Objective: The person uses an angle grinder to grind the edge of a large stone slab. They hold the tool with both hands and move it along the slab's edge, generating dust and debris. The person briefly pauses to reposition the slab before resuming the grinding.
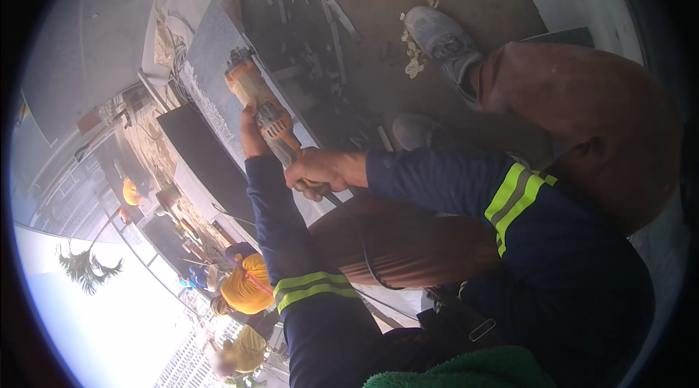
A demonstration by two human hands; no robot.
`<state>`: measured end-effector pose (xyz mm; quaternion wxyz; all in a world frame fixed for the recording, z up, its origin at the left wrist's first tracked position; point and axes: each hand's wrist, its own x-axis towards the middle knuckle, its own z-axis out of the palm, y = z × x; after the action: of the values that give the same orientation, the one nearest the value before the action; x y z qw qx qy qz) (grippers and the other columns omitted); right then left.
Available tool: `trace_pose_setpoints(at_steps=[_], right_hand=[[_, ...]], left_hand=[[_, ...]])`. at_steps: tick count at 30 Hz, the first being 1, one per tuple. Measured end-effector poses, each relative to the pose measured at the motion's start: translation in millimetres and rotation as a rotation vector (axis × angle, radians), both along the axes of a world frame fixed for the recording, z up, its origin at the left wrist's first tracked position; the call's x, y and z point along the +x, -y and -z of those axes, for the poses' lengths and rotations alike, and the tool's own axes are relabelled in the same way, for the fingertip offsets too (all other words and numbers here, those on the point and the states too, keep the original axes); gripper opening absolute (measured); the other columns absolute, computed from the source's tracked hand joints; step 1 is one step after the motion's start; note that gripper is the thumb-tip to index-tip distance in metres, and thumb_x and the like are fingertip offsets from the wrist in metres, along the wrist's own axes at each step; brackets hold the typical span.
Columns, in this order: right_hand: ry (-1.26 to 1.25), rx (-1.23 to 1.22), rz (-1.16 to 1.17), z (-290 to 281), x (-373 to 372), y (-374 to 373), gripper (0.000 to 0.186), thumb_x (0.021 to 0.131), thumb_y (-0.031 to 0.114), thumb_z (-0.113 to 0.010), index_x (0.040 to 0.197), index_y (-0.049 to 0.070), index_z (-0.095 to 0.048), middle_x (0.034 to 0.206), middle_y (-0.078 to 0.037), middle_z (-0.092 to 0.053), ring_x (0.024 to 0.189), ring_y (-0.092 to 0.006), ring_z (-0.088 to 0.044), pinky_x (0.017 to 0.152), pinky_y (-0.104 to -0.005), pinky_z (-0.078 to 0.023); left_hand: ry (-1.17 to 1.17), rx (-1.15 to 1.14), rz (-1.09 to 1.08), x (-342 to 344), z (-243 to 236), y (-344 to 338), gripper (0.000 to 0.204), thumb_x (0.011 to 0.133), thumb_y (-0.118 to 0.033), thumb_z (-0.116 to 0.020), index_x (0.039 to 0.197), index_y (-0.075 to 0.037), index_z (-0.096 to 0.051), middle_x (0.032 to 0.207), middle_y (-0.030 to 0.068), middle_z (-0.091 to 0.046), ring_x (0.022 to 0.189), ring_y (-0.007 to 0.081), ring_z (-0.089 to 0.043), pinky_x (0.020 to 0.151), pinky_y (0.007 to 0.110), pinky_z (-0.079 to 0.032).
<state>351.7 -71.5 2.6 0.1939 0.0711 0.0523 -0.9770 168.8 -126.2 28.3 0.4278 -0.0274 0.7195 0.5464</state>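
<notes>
Both of the person's hands hold an orange handheld angle grinder (263, 107) with a dusty body, which lies slanted over a grey stone slab (211, 45) resting on a dusty concrete floor (378, 9). The right hand (320, 171) has its grip wrapped tight round the rear handle of the tool, fingers fully curled, where a black power cord (364, 249) trails off across the brown trouser leg (408, 242). The left hand (251, 129) sits further forward against the side of the grinder; its grip is mostly hidden behind the tool, so how far it curls cannot be told. Both arms wear dark blue sleeves with yellow-green reflective bands (309, 287). A dusty grey shoe (440, 34) stands on the floor near scattered stone offcuts (335, 20).
</notes>
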Motion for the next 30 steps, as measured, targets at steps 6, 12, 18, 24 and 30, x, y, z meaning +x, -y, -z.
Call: trace_pose_setpoints(at_steps=[6,12,18,24,30], right_hand=[[0.018,0.006,0.01,-2.6,11.6,10.6,0.01,0.085,0.006,-0.069,0.08,0.002,-0.06,0.066,-0.007,-0.057,0.047,-0.0192,-0.058,0.042,-0.0354,-0.044],[0.021,0.007,0.013,-9.6,20.4,17.4,0.011,0.084,0.005,-0.069,0.078,0.002,-0.06,0.064,-0.007,-0.056,0.046,-0.0191,-0.058,0.04,-0.0349,-0.043],[0.027,-0.011,0.012,-14.0,24.5,27.0,0.011,0.084,0.004,-0.069,0.078,0.002,-0.06,0.064,-0.007,-0.056,0.046,-0.0191,-0.057,0.04,-0.0356,-0.043],[0.04,0.005,0.0,-24.9,31.7,36.7,0.011,0.084,0.006,-0.069,0.077,0.003,-0.06,0.064,-0.007,-0.056,0.046,-0.0185,-0.056,0.043,-0.0357,-0.044],[0.022,0.029,-0.002,-27.3,36.7,44.2,0.012,0.084,0.009,-0.07,0.077,0.007,-0.061,0.064,-0.005,-0.057,0.049,-0.0169,-0.057,0.048,-0.0341,-0.044]], left_hand=[[0.034,-0.011,-0.011,20.7,-6.8,4.1,0.059,0.09,-0.055,-0.071,0.114,-0.001,-0.062,0.091,0.0122,-0.068,0.075,0.0239,-0.069,0.065,0.036,-0.059],[-0.015,-0.051,-0.014,33.4,-15.4,7.7,0.056,0.092,-0.056,-0.068,0.112,-0.004,-0.063,0.089,0.0092,-0.067,0.071,0.022,-0.068,0.063,0.035,-0.058],[-0.004,-0.055,-0.038,36.5,-19.4,16.3,0.057,0.092,-0.057,-0.069,0.113,-0.004,-0.063,0.089,0.0098,-0.067,0.072,0.0227,-0.068,0.063,0.035,-0.058],[0.01,-0.033,-0.071,35.0,-17.6,34.5,0.059,0.09,-0.057,-0.071,0.113,-0.003,-0.063,0.089,0.0101,-0.067,0.073,0.0226,-0.068,0.064,0.035,-0.059],[0.018,-0.032,-0.032,41.0,-22.7,39.1,0.061,0.089,-0.056,-0.072,0.114,-0.002,-0.063,0.09,0.0107,-0.068,0.074,0.023,-0.069,0.064,0.035,-0.058]])
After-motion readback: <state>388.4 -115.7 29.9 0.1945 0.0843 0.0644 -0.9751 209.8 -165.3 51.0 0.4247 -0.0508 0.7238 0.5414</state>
